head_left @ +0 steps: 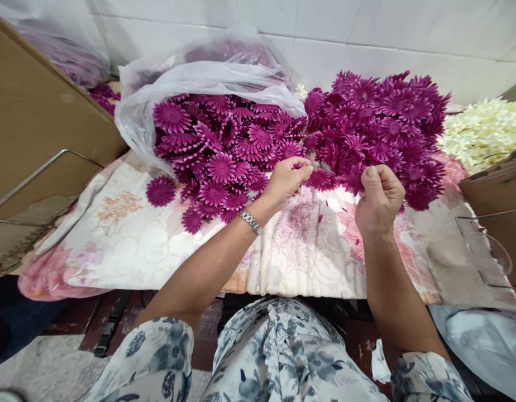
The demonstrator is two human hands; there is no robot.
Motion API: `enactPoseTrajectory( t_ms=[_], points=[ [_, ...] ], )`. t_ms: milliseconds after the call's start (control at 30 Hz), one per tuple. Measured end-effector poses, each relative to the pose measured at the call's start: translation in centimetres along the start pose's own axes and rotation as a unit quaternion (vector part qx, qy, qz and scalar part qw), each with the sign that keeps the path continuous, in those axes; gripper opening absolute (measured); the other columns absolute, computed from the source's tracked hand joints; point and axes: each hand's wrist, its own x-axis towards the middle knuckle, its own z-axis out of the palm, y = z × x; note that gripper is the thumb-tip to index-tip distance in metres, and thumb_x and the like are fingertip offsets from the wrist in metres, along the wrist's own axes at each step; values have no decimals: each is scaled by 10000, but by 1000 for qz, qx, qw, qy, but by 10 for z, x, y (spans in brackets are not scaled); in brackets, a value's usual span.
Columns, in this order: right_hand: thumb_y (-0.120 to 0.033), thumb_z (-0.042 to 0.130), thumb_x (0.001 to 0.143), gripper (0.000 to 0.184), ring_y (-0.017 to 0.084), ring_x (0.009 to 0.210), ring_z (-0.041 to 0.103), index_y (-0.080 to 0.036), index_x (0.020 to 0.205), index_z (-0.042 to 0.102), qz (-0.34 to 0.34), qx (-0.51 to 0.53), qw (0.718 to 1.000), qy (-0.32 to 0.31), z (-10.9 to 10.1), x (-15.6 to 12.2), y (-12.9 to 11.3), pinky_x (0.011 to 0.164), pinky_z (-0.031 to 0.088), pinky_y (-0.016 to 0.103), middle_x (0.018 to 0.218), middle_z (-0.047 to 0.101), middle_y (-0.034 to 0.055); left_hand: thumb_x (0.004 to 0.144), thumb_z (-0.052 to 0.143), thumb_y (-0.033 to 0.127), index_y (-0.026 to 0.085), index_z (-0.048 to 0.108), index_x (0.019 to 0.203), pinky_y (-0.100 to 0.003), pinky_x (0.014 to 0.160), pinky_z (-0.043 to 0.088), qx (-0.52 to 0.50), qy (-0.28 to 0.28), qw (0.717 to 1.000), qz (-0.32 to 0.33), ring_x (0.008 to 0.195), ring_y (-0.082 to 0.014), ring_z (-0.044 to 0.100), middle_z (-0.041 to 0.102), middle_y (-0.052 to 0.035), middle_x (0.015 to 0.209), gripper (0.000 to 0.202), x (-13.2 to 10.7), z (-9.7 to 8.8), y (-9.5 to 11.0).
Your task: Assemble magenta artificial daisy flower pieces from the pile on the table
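Apparently, the right hand (379, 195) pinches a purple flower (352, 178) just left of its thumb, the flower pile (379, 123) beyond; the left hand (288, 181), nearer the plastic bag (216, 78), has closed fingertips, contents unclear.

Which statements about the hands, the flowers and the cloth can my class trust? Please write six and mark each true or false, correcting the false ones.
1. Purple flowers spill from an open plastic bag. True.
2. The left hand is spread flat. False: its fingers are curled in.
3. The right hand is at the edge of a purple heap. True.
4. The metal band is on the right wrist. False: it is on the left one.
5. The cloth has a flower pattern. True.
6. The pale flowers lie at the far left. False: they lie at the far right.
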Motion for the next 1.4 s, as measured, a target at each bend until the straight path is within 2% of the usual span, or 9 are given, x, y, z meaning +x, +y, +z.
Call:
enactPoseTrajectory(
  t_ms=[167, 300, 433, 533, 733, 900, 1000, 1200, 1400],
  points=[
    [-420, 669, 810, 282, 55, 506, 330, -206, 669, 552, 52, -16, 997, -53, 3, -7, 3, 471, 249, 235, 566, 405, -59, 727, 615, 156, 174, 550, 658, -196, 384, 271, -20, 0, 999, 35, 362, -40, 378, 439, 73, 478, 97, -15, 2, -3],
    [-406, 708, 775, 225, 64, 527, 384, -226, 723, 584, 70, 10, 996, -47, -1, -4, 7, 498, 308, 231, 603, 466, -60, 719, 629, 187, 170, 528, 620, -197, 406, 258, -19, -22, 998, 62, 395, -36, 366, 447, 72, 471, 142, -16, 15, -6],
    [-330, 707, 772, 128, 121, 804, 569, -229, 775, 628, 31, -24, 994, -101, -10, 5, 5, 726, 451, 281, 877, 609, -1, 700, 637, 197, 163, 538, 606, -197, 387, 219, -39, -39, 998, 30, 376, -26, 320, 418, 83, 454, 141, -15, 25, -4],
    [-279, 704, 745, 100, 168, 962, 591, -205, 725, 640, 35, -78, 982, -170, -13, 7, 4, 865, 448, 341, 1017, 634, 37, 691, 661, 241, 161, 573, 642, -196, 362, 235, -68, -56, 996, 2, 363, -33, 346, 451, 76, 470, 129, -16, 27, -2],
    [-241, 634, 745, 149, 98, 598, 457, -184, 622, 573, 57, -156, 974, -156, -17, 9, 8, 573, 358, 262, 643, 503, -28, 655, 717, 254, 160, 593, 664, -181, 364, 290, -92, -56, 994, 9, 389, -41, 402, 479, 64, 473, 155, -13, 19, -3],
    [-211, 660, 722, 114, 143, 718, 549, -197, 625, 602, 1, -243, 964, -110, -24, 15, 8, 700, 435, 311, 750, 596, 11, 660, 706, 236, 167, 564, 634, -181, 367, 281, -83, -24, 996, 16, 390, -46, 408, 476, 59, 455, 160, -14, 6, -3],
    [-226, 679, 726, 107, 159, 787, 587, -196, 641, 620, -5, -212, 973, -92, -26, 17, 3, 764, 458, 331, 812, 635, 23, 677, 704, 245, 165, 585, 687, -183, 384, 305, -74, -41, 996, 10, 406, -48, 424, 494, 56, 478, 143, -21, 6, -4],
    [-439, 736, 704, 294, 72, 516, 449, -175, 682, 610, 130, -48, 978, -158, -17, 10, -2, 499, 352, 232, 586, 541, -41, 665, 748, 276, 168, 644, 864, -194, 444, 368, -64, -95, 991, 64, 484, -50, 474, 562, 48, 628, 249, -34, 12, -5],
    [-612, 680, 703, 482, 63, 503, 366, -180, 571, 512, 102, -50, 974, -197, 0, -1, -8, 475, 283, 227, 521, 450, -52, 642, 778, 339, 168, 643, 768, -201, 461, 346, -66, -127, 988, 65, 471, -44, 452, 557, 48, 605, 252, -44, 7, -6]
  ],
)
